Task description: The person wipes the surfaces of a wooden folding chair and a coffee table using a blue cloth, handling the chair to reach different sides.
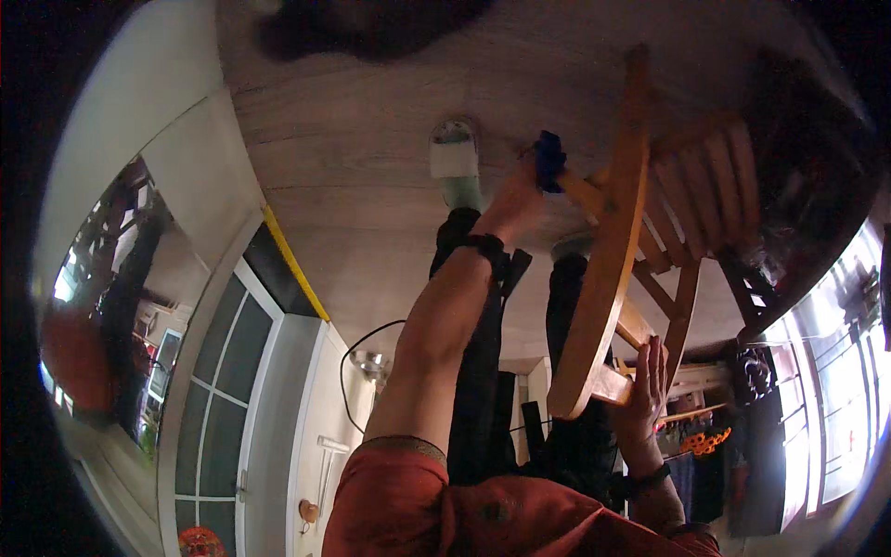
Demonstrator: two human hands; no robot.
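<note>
A slatted wooden chair (612, 278) is tipped at an angle in front of me, its long side rail facing my body. My left hand (516, 198) reaches down and forward, closed around a dark blue cloth (550, 161) that wraps the end of a wooden bar of the chair. On the near part of the frame, my right hand (646, 390) is against a short crosspiece, with fingers stretched along the wood and the thumb hidden. The chair's slats (710, 195) lie beyond the rail.
My foot in a pale slipper (454, 157) is on the wood-look floor (348, 146). Dark, glossy furniture (800, 160) is at the right, near a bright window (846, 411). At the left are a mirror (129, 306), a glazed door (216, 390) and a yellow strip (296, 264).
</note>
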